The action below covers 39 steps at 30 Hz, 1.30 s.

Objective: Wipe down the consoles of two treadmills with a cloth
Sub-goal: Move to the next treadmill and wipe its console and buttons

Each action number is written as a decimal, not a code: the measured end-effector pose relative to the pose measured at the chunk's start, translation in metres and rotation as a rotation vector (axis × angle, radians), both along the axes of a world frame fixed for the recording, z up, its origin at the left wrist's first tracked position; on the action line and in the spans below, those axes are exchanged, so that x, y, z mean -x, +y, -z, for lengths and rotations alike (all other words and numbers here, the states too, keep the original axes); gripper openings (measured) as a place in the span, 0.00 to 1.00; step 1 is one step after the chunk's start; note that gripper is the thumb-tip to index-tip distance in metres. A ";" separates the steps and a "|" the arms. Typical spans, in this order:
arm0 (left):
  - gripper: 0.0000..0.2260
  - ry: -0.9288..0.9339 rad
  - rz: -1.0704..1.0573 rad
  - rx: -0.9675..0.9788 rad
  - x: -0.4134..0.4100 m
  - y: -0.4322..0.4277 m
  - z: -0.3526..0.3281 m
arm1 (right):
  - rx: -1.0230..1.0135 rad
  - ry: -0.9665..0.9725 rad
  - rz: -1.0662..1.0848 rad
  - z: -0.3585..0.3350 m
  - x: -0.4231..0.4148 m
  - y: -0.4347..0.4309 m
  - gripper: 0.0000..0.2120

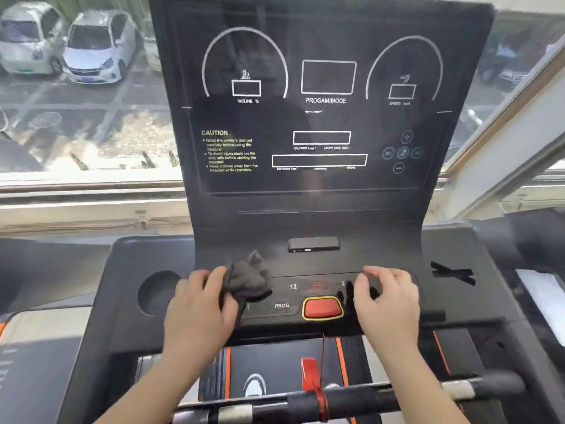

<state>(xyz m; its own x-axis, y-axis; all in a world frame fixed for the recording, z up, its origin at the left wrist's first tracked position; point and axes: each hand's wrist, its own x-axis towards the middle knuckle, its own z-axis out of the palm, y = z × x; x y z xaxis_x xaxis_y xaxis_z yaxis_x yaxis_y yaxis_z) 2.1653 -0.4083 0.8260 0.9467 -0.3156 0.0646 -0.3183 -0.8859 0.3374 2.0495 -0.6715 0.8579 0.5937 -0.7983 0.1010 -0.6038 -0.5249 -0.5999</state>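
Observation:
A black treadmill console (318,123) fills the middle of the head view, with white dial outlines and a yellow CAUTION text. Its lower button panel (293,296) carries a red stop button (322,308). My left hand (198,310) grips a crumpled dark grey cloth (247,281) and holds it against the left part of the button panel. My right hand (386,301) hovers over the panel's right part with its fingers loosely bent and nothing in it.
A round cup holder (157,292) lies left of the panel. A front handlebar (367,399) crosses below my wrists, with a red safety clip and cord (315,381) tied to it. A window (76,87) behind shows parked cars. Part of another dark machine (535,240) is at the right.

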 end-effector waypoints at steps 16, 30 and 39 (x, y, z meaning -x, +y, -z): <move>0.16 0.207 0.116 -0.242 0.052 -0.187 -0.044 | -0.492 -0.053 -0.123 0.014 0.079 -0.134 0.20; 0.16 0.120 0.205 0.014 0.143 -0.324 -0.011 | -1.003 -0.289 -0.106 0.030 0.099 -0.195 0.20; 0.17 0.534 -0.049 0.319 0.214 -0.234 -0.008 | -0.563 -0.272 -0.313 -0.008 0.121 -0.130 0.08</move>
